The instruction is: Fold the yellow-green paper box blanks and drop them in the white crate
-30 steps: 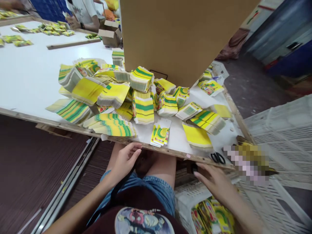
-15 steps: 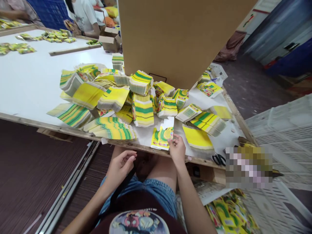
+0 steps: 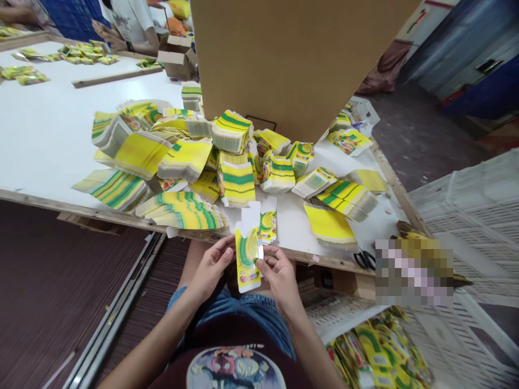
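Both my hands hold one flat yellow-and-green carton blank [image 3: 247,254] upright over my lap, just below the table's front edge. My left hand [image 3: 211,266] pinches its left side and my right hand [image 3: 279,274] pinches its right side. A small stack of the same blanks [image 3: 267,224] lies on the white table [image 3: 44,140] right behind it. Farther back spreads a big heap of bundled yellow-green blanks [image 3: 190,156].
A tall cardboard box [image 3: 292,59] stands behind the heap. Scissors [image 3: 364,260] lie at the table's right front edge. A white crate [image 3: 365,351] with folded yellow packs sits low at my right; another white crate [image 3: 478,200] is farther right. A person [image 3: 130,21] works at the far left.
My right hand came up from the crate to the small stack, took one blank and brought it toward me. My left hand rose to grip its other side.
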Demonstrator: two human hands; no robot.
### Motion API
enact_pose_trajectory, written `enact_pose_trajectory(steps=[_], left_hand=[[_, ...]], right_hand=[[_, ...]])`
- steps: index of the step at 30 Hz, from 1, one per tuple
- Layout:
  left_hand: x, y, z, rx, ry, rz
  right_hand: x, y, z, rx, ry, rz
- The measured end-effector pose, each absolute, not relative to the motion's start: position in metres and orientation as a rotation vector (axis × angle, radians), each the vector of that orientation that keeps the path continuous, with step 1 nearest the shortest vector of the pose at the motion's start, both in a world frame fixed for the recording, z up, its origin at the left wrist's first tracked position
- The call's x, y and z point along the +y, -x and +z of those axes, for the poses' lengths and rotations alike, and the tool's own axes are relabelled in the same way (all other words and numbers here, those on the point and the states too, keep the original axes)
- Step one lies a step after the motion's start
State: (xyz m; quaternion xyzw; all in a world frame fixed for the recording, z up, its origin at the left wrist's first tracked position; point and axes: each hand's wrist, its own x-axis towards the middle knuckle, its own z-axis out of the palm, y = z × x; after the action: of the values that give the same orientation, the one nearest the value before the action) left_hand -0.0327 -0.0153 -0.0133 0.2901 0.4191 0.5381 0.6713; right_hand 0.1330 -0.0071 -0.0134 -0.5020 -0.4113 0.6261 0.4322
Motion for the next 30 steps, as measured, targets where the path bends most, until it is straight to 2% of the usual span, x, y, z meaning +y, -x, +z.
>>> enact_pose_trajectory(steps=[5, 13, 17, 20, 25, 30], left_hand=[[-0.017, 0.03, -0.013, 0.688, -0.505, 1.115], [-0.019, 0.025, -0.016, 0.734, -0.401, 1.159], [-0.021, 0.026, -0.011, 0.685, -0.347, 1.163], [-0.024, 0.029, -0.006, 0.678, -0.296, 1.055], [-0.03, 0.033, -0.005, 0.676, -0.249, 0.894], [-0.032, 0.028, -0.001, 0.625, -0.371, 0.864]], right_hand=[[-0.016, -0.12, -0.011, -1.031, 1.243, 1.654], [-0.02, -0.118, -0.006, -1.292, 1.446, 1.45], [-0.018, -0.123, 0.001, -1.506, 1.596, 1.056], [-0.013, -0.13, 0.007, -1.688, 1.45, 0.743], [-0.005, -0.137, 0.011, -1.892, 1.219, 0.91], [-0.002, -0.135, 0.009, -1.415, 1.159, 1.343]])
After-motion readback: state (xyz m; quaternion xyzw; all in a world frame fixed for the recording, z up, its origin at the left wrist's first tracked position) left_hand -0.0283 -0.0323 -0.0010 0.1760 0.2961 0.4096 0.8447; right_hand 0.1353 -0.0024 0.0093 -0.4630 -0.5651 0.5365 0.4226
